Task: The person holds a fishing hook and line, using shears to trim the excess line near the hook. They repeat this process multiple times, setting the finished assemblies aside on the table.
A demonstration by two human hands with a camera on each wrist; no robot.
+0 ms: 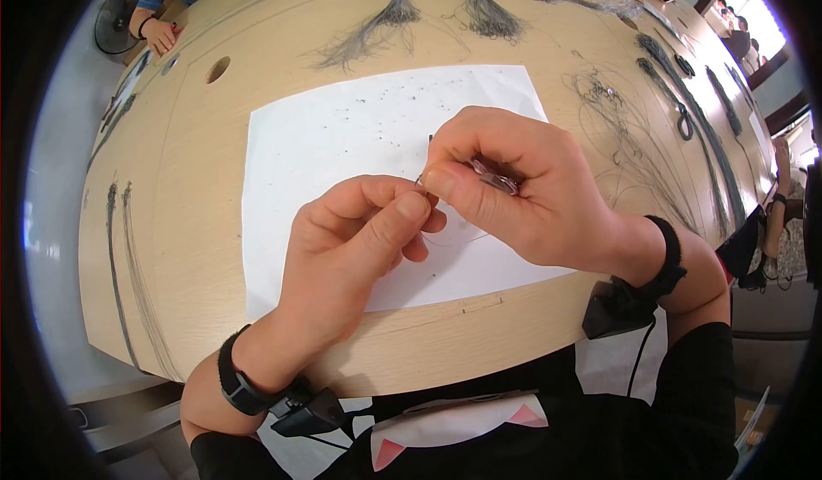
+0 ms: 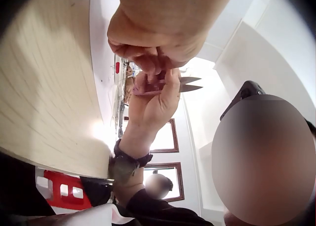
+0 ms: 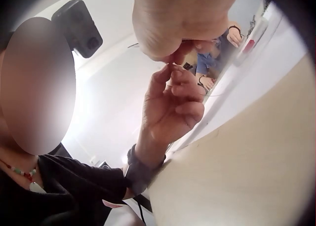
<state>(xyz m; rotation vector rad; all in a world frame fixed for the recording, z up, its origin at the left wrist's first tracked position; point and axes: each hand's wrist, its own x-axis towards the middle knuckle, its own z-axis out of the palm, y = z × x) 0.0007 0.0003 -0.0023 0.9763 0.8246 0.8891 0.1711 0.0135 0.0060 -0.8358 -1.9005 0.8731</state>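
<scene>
Both hands are raised just above a white paper sheet (image 1: 342,137) and meet fingertip to fingertip over its middle. Left hand (image 1: 360,240): fingers curled, thumb and forefinger pinching a fine dark wire (image 1: 420,179) at the point where the hands touch. The wire is very thin; only a short length shows between the fingertips, and a faint strand trails onto the sheet below the right hand. Right hand (image 1: 522,180): fingers curled around a small pair of snips (image 1: 495,176), whose pinkish handle lies in the palm; thumb and forefinger also close on the wire against the left fingertips. In the left wrist view the snips (image 2: 185,84) show two pointed blades projecting past the right palm, slightly parted.

Wooden table (image 1: 197,223): light-coloured, round-edged, carrying the sheet beneath both hands. Small dark specks are scattered on the sheet beyond the hands. Beyond the sheet lie two looped wire bundles (image 1: 385,17) with fanned ends; further long bundles (image 1: 685,112) lie to the right of the right hand, and thin strands (image 1: 128,283) to the left of the left hand. Each wrist carries a black strap (image 1: 240,386) with a camera unit. Another person's hand (image 1: 158,35) rests at the far left edge of the table.
</scene>
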